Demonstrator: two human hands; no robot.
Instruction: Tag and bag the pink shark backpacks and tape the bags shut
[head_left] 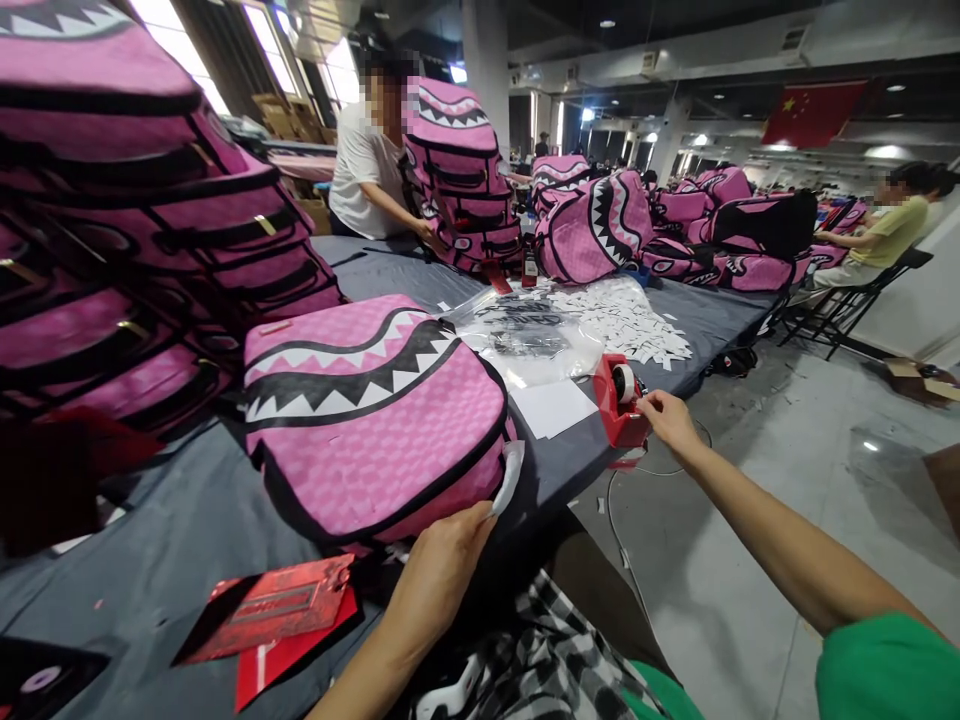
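A pink backpack point(382, 430) with a black-and-white shark-tooth print lies on the grey-covered table in front of me. At its lower right edge my left hand point(442, 560) is closed, with thumb and fingers pinching a white strip point(510, 478) that curves up along the bag's side. My right hand point(670, 420) reaches to the table's right edge, where a red tape dispenser point(619, 405) with a roll of tape point(624, 383) stands. Its fingers are pinched at the dispenser's front end, on the tape's end. Red tags point(281, 610) lie left of my left hand.
Stacked pink backpacks point(135, 200) tower on the left. Beyond the bag lie a clear plastic bag point(517, 335), many small white pieces point(637, 320) and white paper point(553, 408). A co-worker point(371, 170) handles another backpack stack point(461, 175) across the table point(559, 480).
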